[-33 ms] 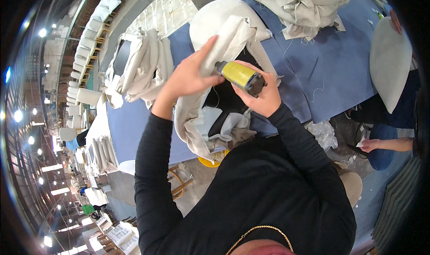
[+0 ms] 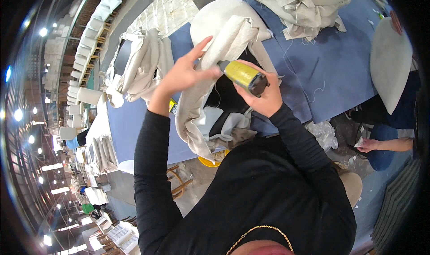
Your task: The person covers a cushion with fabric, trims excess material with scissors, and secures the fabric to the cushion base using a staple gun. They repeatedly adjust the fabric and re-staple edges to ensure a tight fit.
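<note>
In my right hand (image 2: 268,97) is a yellow cylinder-shaped object with dark ends (image 2: 242,73); its exact kind is unclear. My left hand (image 2: 181,78) is open, fingers spread, its blurred thumb close to the dark left end. Both hands are above a rounded padded panel (image 2: 216,16) with cream fabric (image 2: 227,39) bunched along its edge. A black underside (image 2: 226,92) shows inside the fabric. Beside my left wrist a small yellow and black item (image 2: 173,105) is partly hidden on the table.
Cream covers (image 2: 145,71) lie piled left on the blue-covered table (image 2: 136,131), and more fabric (image 2: 302,8) is heaped at the far right. A yellow container (image 2: 208,162) is below the near edge. At right, another person's hand (image 2: 368,145) holds something white near a padded panel (image 2: 389,62).
My left hand has shifted slightly left, its thumb moving off the yellow object's dark end. The small yellow and black item beside my wrist has come into view.
</note>
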`<state>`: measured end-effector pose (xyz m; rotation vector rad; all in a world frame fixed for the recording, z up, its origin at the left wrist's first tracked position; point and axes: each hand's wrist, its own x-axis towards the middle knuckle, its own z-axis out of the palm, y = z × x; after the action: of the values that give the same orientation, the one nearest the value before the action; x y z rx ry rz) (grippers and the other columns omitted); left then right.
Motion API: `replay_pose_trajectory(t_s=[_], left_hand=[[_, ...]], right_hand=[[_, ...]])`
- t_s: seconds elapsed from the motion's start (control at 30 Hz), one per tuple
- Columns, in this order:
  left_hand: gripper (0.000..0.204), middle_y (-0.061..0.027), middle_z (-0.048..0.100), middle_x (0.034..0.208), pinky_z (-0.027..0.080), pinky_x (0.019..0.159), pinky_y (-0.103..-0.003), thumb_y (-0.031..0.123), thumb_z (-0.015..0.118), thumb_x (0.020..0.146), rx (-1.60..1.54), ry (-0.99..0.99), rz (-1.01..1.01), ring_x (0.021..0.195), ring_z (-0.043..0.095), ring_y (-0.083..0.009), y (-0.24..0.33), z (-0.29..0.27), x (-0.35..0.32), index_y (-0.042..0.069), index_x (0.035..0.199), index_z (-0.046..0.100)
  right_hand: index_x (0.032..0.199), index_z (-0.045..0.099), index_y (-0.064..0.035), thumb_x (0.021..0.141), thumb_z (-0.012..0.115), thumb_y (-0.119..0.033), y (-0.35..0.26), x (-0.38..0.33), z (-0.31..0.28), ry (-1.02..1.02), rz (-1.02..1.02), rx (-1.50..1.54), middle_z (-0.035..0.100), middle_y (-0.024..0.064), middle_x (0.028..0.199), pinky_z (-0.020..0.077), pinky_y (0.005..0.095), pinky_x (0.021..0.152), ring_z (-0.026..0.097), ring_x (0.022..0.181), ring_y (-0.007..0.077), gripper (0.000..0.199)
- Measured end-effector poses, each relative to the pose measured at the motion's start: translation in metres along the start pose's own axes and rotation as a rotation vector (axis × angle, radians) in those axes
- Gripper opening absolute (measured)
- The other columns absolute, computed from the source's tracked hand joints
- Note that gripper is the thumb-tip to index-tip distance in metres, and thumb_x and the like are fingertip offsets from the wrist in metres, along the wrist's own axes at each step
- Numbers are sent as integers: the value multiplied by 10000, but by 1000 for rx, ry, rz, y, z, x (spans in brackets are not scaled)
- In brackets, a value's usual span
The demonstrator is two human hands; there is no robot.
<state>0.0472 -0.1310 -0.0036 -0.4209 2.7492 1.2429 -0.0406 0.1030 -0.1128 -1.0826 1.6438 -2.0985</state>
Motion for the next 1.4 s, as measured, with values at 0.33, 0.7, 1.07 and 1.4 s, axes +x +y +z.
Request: replay_pose_trajectory(t_s=[0.33, 0.7, 1.07, 1.4], left_hand=[[629, -259, 634, 1378, 503, 1070, -505, 428, 448, 1150, 422, 154, 67, 1231, 640, -486, 4, 29, -11, 216, 1723, 297], [779, -236, 635, 1354, 581, 941, -549, 286, 662, 1035, 546, 243, 120, 1139, 679, -485, 0, 33, -15, 356, 1716, 291], [994, -216, 610, 1446, 538, 1027, -518, -16, 711, 874, 537, 189, 4, 1256, 634, -480, 18, 38, -20, 299, 1720, 294], [1144, -313, 563, 1479, 570, 982, -561, -45, 756, 788, 549, 200, 112, 1181, 657, -554, 11, 34, -24, 310, 1737, 225]], right_hand=[[1352, 690, 20, 895, 793, -18, 6, 7, 2, 28, -78, -76, 812, 136, 1160, 573, 315, 987, 780, 1075, 193, 470], [1377, 687, 11, 848, 802, 6, -6, 0, 5, 4, -70, -71, 804, 154, 1199, 585, 330, 980, 782, 1107, 212, 541], [1369, 687, 25, 822, 800, 9, -8, -2, 15, -39, -71, -62, 804, 163, 1198, 569, 341, 1011, 784, 1111, 226, 559], [1390, 673, -17, 795, 811, -36, -5, -11, 25, -129, -92, -20, 778, 214, 1196, 588, 359, 951, 788, 1073, 329, 612]])
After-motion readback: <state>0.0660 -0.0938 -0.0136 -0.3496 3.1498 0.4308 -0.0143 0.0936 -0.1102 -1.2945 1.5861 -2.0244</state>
